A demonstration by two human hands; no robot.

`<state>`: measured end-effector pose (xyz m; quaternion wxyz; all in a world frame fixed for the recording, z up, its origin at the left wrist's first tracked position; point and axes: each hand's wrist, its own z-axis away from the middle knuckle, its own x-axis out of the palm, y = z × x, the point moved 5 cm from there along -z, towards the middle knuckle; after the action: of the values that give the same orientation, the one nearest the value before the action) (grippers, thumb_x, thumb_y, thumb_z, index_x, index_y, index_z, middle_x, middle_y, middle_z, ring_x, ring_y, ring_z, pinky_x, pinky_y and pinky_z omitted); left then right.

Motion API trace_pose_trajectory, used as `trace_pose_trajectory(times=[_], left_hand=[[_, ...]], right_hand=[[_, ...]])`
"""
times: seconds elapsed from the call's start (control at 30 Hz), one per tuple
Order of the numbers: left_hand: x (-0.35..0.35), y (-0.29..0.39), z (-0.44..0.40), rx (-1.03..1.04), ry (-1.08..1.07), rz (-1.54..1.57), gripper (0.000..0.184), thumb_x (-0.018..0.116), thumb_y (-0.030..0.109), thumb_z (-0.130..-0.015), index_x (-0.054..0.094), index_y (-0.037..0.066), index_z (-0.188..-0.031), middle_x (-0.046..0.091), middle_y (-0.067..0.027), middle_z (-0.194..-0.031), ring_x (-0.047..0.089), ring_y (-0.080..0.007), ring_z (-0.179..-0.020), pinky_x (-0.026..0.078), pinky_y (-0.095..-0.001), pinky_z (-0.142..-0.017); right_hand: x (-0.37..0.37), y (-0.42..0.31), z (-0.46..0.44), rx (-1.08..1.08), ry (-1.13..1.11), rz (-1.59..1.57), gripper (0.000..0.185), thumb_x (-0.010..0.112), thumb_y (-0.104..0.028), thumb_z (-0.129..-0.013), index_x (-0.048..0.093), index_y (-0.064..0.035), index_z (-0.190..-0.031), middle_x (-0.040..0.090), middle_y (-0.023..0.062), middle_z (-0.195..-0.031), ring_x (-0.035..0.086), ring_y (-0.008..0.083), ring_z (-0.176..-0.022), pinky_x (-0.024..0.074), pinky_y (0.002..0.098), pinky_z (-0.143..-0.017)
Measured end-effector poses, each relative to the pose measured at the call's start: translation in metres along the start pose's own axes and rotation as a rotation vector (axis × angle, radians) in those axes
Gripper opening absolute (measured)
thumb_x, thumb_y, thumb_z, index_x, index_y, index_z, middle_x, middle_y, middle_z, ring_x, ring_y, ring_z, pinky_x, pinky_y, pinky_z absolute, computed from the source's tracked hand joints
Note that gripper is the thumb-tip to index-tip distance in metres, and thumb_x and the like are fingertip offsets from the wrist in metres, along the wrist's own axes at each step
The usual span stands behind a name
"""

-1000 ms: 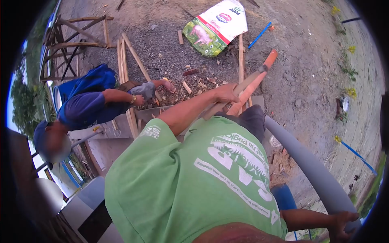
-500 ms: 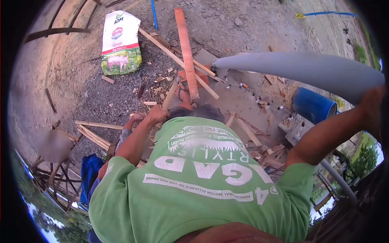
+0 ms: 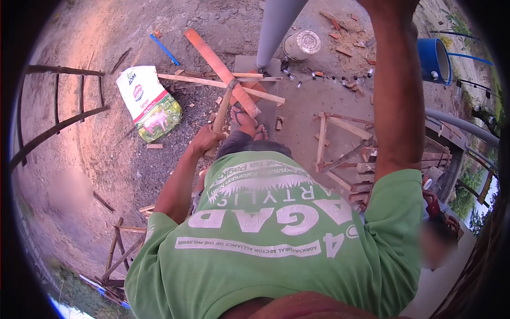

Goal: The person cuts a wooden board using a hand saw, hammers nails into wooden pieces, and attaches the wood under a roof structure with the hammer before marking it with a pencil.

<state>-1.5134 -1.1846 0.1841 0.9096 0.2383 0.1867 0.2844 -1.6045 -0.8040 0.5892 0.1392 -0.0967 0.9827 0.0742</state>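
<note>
My left hand [image 3: 206, 140] is closed around the wooden handle of a hammer [image 3: 224, 106], whose dark head lies over a reddish plank [image 3: 212, 56]. My right hand [image 3: 390, 6] is raised to the top edge of the view, with its fingers cut off. Left of it, a thick grey post [image 3: 273, 32] rises from the ground; whether the hand touches it is not visible. Thin wood strips [image 3: 207, 81] cross under the plank, close to my sandalled feet [image 3: 247, 122].
A printed feed sack [image 3: 149, 103] lies on the gravel at left. A white bucket [image 3: 302, 45] stands behind the post, with a string of bulbs [image 3: 340, 78] on the ground nearby. A blue drum [image 3: 434, 61], a wood frame [image 3: 345, 135] and another person [image 3: 440, 228] are at right.
The view has turned, and the post now stands more upright in it. My right arm has swung from the right side to the top. The hammer's head has come into sight over the plank.
</note>
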Motion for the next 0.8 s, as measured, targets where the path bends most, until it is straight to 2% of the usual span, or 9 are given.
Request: trace_pose_trajectory(times=[0.07, 0.1, 0.2, 0.23, 0.27, 0.47, 0.5, 0.7, 0.8], left_hand=[[0.006, 0.010, 0.024, -0.005, -0.017, 0.050, 0.030, 0.071, 0.020, -0.073, 0.064, -0.003, -0.091, 0.062, -0.0058, -0.074, 0.055, -0.0146, -0.062, 0.046, -0.0302, -0.058], [0.010, -0.008, 0.013, 0.018, -0.096, 0.044, 0.029, 0.069, 0.016, -0.075, 0.060, 0.001, -0.098, 0.058, -0.0035, -0.071, 0.053, -0.0116, -0.058, 0.043, -0.0286, -0.051], [0.019, -0.054, -0.007, -0.076, -0.156, -0.253, 0.028, 0.068, 0.020, -0.075, 0.067, -0.003, -0.092, 0.067, -0.0100, -0.075, 0.063, -0.0187, -0.062, 0.050, -0.0348, -0.058], [0.023, -0.038, -0.001, 0.044, -0.205, -0.416, 0.033, 0.069, 0.021, -0.073, 0.067, -0.006, -0.093, 0.067, -0.0127, -0.075, 0.063, -0.0185, -0.065, 0.051, -0.0358, -0.061], [0.034, -0.022, 0.004, 0.107, -0.246, -0.451, 0.036, 0.069, 0.022, -0.072, 0.066, -0.007, -0.093, 0.066, -0.0135, -0.076, 0.063, -0.0179, -0.067, 0.051, -0.0353, -0.062], [0.081, 0.056, -0.004, 0.347, -0.588, -0.749, 0.036, 0.070, 0.019, -0.072, 0.062, -0.007, -0.096, 0.065, -0.0122, -0.082, 0.061, -0.0170, -0.069, 0.049, -0.0322, -0.061], [0.096, 0.078, -0.001, 0.215, -0.579, -0.699, 0.035, 0.070, 0.019, -0.072, 0.062, -0.006, -0.095, 0.064, -0.0115, -0.079, 0.060, -0.0168, -0.067, 0.049, -0.0320, -0.060], [0.214, 0.176, -0.031, 0.318, -0.792, -0.936, 0.018, 0.068, 0.014, -0.073, 0.063, -0.003, -0.077, 0.055, -0.0070, -0.060, 0.058, -0.0183, -0.055, 0.048, -0.0332, -0.054], [0.283, 0.205, -0.036, 0.334, -0.786, -1.049, 0.008, 0.069, 0.009, -0.067, 0.066, 0.003, -0.071, 0.057, -0.0102, -0.054, 0.058, -0.0249, -0.054, 0.051, -0.0396, -0.057]], right_hand=[[-0.022, 0.007, 0.094, 0.181, -0.198, -0.138, 0.043, 0.080, -0.044, -0.073, 0.068, -0.0116, -0.097, 0.066, 0.0107, -0.096, 0.060, 0.0313, -0.099, 0.0435, 0.0458, -0.083], [-0.040, -0.018, 0.133, 0.306, -0.421, -0.026, 0.043, 0.078, -0.025, -0.076, 0.063, -0.0067, -0.112, 0.066, 0.0155, -0.108, 0.061, 0.0310, -0.107, 0.0472, 0.0388, -0.094], [-0.095, -0.060, 0.375, 0.978, -1.320, -0.040, 0.051, 0.073, -0.028, -0.077, 0.061, -0.0062, -0.122, 0.060, 0.0187, -0.122, 0.056, 0.0367, -0.115, 0.0434, 0.0443, -0.100], [-0.127, -0.085, 0.435, 1.216, -1.431, -0.210, 0.036, 0.068, -0.024, -0.075, 0.065, -0.0028, -0.104, 0.064, 0.0240, -0.109, 0.062, 0.0385, -0.104, 0.0495, 0.0471, -0.090], [-0.153, -0.119, 0.519, 1.404, -1.604, -0.228, 0.043, 0.072, -0.028, -0.075, 0.066, -0.0045, -0.110, 0.065, 0.0208, -0.111, 0.062, 0.0362, -0.106, 0.0487, 0.0440, -0.092], [-0.273, -0.227, 0.582, 1.761, -1.567, -0.308, 0.040, 0.071, -0.025, -0.070, 0.066, -0.0047, -0.105, 0.068, 0.0219, -0.101, 0.065, 0.0379, -0.098, 0.0523, 0.0436, -0.085], [-0.289, -0.233, 0.585, 1.813, -1.512, -0.257, 0.042, 0.072, -0.026, -0.070, 0.066, -0.0051, -0.106, 0.068, 0.0216, -0.100, 0.065, 0.0376, -0.096, 0.0524, 0.0433, -0.085], [-0.378, -0.246, 0.547, 2.262, -0.646, 0.412, 0.044, 0.068, -0.029, -0.077, 0.066, -0.0040, -0.113, 0.068, 0.0201, -0.108, 0.066, 0.0336, -0.100, 0.0511, 0.0396, -0.087], [-0.393, -0.301, 0.543, 2.344, -0.533, 0.436, 0.044, 0.068, -0.029, -0.077, 0.065, -0.0038, -0.113, 0.067, 0.0197, -0.109, 0.065, 0.0339, -0.101, 0.0510, 0.0395, -0.087]])
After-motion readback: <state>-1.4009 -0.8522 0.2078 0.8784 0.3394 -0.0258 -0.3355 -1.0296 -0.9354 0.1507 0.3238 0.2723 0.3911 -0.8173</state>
